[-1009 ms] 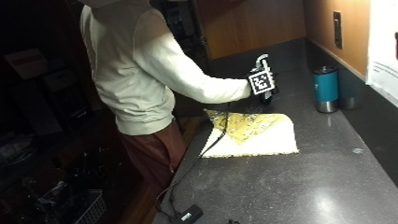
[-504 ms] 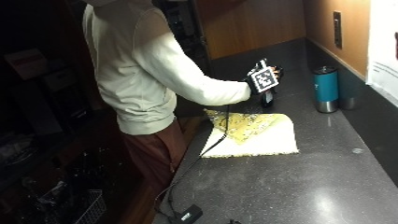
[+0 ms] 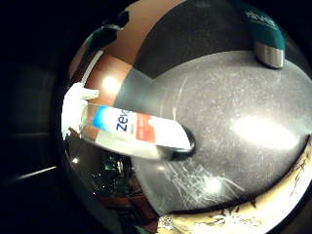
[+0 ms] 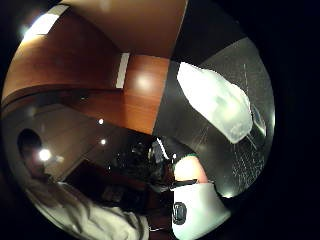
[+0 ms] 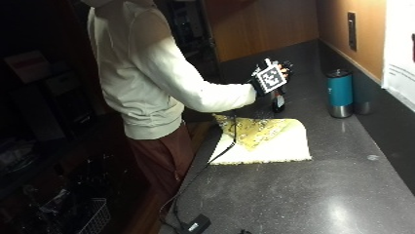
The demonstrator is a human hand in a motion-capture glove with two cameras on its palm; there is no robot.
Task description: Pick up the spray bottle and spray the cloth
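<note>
From the outside view, your gloved right hand point(image 5: 275, 78) is raised above the dark counter point(image 5: 324, 190), past the far edge of the cloth point(image 5: 262, 139), with the fingers spread upward and nothing between them, so it reads as released. Just below the hand a small dark upright shape stands on the counter at the cloth's far edge; it sits where the bottle point(image 5: 279, 101) should be, but you cannot make out its details from here. The cloth lies flat, yellow and patterned with a pale border, its near left corner at the counter's edge. A teal tumbler point(image 5: 339, 92) with a steel base stands to the right, near the wall, well apart from the hand. In the little finger side palm view, the bottle point(image 3: 131, 131) is plain: a clear body, a label with a blue band, dark lettering on white and a red patch, and a white trigger head point(image 3: 75, 105). It stands on the speckled counter point(image 3: 234, 146), apart from your hand, with the cloth point(image 3: 253, 214) a little way off and the tumbler point(image 3: 265, 34) farther across the counter. In the thumb side palm view, the bottle point(image 4: 215, 102) shows as a pale translucent body on the counter, a fingertip point(image 4: 189, 169) sits beside it without touching, and wood panelling point(image 4: 100, 85) rises behind.
</note>
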